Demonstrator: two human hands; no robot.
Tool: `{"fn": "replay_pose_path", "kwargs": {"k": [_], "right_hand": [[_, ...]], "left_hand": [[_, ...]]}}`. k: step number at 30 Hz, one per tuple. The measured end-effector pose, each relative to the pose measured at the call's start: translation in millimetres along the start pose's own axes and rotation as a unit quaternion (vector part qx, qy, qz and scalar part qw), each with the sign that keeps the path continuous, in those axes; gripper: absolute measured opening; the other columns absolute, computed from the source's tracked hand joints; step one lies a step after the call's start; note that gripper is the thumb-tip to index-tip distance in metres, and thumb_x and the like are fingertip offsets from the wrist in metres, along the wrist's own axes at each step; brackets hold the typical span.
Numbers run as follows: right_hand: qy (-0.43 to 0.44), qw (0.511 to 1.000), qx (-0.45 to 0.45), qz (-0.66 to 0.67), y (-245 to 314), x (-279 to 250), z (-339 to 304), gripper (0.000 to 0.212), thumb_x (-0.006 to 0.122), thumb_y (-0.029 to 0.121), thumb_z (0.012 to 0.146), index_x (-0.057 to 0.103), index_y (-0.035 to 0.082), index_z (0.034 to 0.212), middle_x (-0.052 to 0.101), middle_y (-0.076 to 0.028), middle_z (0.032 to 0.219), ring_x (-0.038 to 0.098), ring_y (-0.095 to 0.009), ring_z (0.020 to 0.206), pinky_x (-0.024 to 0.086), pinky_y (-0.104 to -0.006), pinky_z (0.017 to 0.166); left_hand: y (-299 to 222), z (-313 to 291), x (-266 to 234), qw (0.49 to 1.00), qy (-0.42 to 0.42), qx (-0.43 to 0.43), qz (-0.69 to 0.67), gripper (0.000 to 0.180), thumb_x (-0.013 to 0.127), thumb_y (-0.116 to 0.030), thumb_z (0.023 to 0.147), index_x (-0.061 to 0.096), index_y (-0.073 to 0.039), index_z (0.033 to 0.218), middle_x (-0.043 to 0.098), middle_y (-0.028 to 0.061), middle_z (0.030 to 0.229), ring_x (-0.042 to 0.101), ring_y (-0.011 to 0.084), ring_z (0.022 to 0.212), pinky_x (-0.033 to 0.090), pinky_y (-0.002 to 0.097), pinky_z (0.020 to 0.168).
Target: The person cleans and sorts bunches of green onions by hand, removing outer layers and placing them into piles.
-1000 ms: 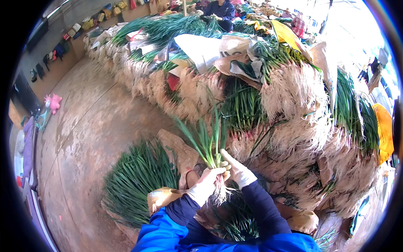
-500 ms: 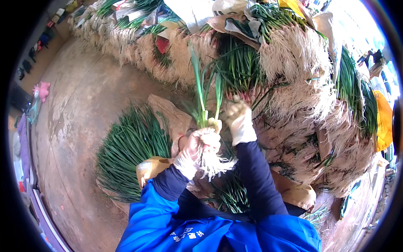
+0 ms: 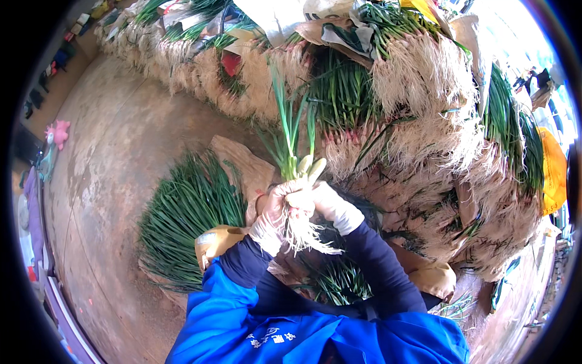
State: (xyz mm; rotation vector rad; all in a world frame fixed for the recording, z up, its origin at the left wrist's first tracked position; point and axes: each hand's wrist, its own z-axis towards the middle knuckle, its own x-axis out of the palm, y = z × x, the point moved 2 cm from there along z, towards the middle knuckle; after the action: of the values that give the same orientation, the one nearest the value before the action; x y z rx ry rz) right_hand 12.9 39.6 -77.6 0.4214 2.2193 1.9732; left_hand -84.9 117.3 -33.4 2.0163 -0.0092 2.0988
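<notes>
From the head camera, we have both gloved hands together at the centre of the clock, on a small bunch of green onions [image 3: 292, 167] whose leaves point to twelve and whose pale roots [image 3: 303, 235] hang toward six. Our left hand [image 3: 280, 203] is curled around the stems just above the roots. Our right hand [image 3: 327, 203] meets it from the four o'clock side, fingers bent against the bunch; whether they grip or merely press, we cannot tell, as the hands overlap. A leafy green heap [image 3: 188, 218] lies toward eight; the big root-fringed stack [image 3: 424, 91] spreads from eleven round to four.

To handle this well, we would want the left grip firm on the stems but gentle enough not to bruise them, the right fingers working close beside it, and the leaves left free to avoid snapping them.
</notes>
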Motion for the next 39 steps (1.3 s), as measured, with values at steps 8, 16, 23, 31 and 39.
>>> {"fn": "replay_pose_path", "kwargs": {"k": [8, 16, 23, 31, 39], "right_hand": [[0.173, 0.796, 0.083, -0.575, -61, -77, -80, 0.045, 0.053, 0.027, 0.088, 0.049, 0.011, 0.13, 0.063, -0.016, 0.102, 0.063, -0.03, 0.09, 0.051, -0.0379, 0.076], [-0.251, 0.781, 0.075, -0.567, 81, -146, 65, 0.038, 0.055, 0.028, 0.088, 0.055, 0.011, 0.123, 0.066, -0.016, 0.097, 0.065, -0.025, 0.083, 0.051, -0.0323, 0.074], [-0.24, 0.843, 0.085, -0.474, 96, -143, 75, 0.028, 0.058, 0.026, 0.085, 0.065, 0.004, 0.102, 0.063, -0.01, 0.069, 0.061, -0.018, 0.059, 0.049, -0.031, 0.06], [0.007, 0.889, -0.098, -0.448, 89, -50, 16, 0.023, 0.054, 0.027, 0.088, 0.061, 0.004, 0.086, 0.063, -0.015, 0.077, 0.062, -0.033, 0.076, 0.048, -0.0394, 0.066], [-0.082, 0.698, -0.086, -0.706, 58, -120, -30, 0.021, 0.054, 0.027, 0.087, 0.061, 0.007, 0.088, 0.061, -0.012, 0.078, 0.064, -0.027, 0.082, 0.052, -0.0378, 0.059]], "left_hand": [[-7, 2, 30, 0.996, 0.062, 0.062, -0.034, 0.046, 0.043, -0.019, 0.097, 0.034, -0.017, 0.142, 0.035, -0.0058, 0.057, 0.037, 0.0075, 0.052, 0.04, 0.0229, 0.05], [-9, 20, -11, 1.0, -0.016, -0.014, -0.021, 0.035, 0.043, -0.022, 0.098, 0.048, -0.02, 0.132, 0.046, -0.0022, 0.062, 0.039, 0.0097, 0.053, 0.04, 0.0252, 0.048], [-13, 16, 6, 0.954, -0.224, 0.153, 0.125, 0.03, 0.052, -0.013, 0.092, 0.055, -0.008, 0.121, 0.051, -0.0041, 0.07, 0.047, 0.0089, 0.053, 0.044, 0.0239, 0.049], [-1, 18, 11, 0.853, -0.308, 0.179, 0.382, 0.011, 0.061, -0.015, 0.087, 0.06, -0.004, 0.091, 0.06, 0.0044, 0.073, 0.061, 0.0161, 0.064, 0.052, 0.0293, 0.06], [-4, 13, 13, 0.924, -0.222, 0.132, 0.281, 0.02, 0.052, -0.023, 0.094, 0.056, -0.005, 0.087, 0.047, -0.0021, 0.063, 0.041, 0.0076, 0.052, 0.034, 0.0197, 0.045]]}}
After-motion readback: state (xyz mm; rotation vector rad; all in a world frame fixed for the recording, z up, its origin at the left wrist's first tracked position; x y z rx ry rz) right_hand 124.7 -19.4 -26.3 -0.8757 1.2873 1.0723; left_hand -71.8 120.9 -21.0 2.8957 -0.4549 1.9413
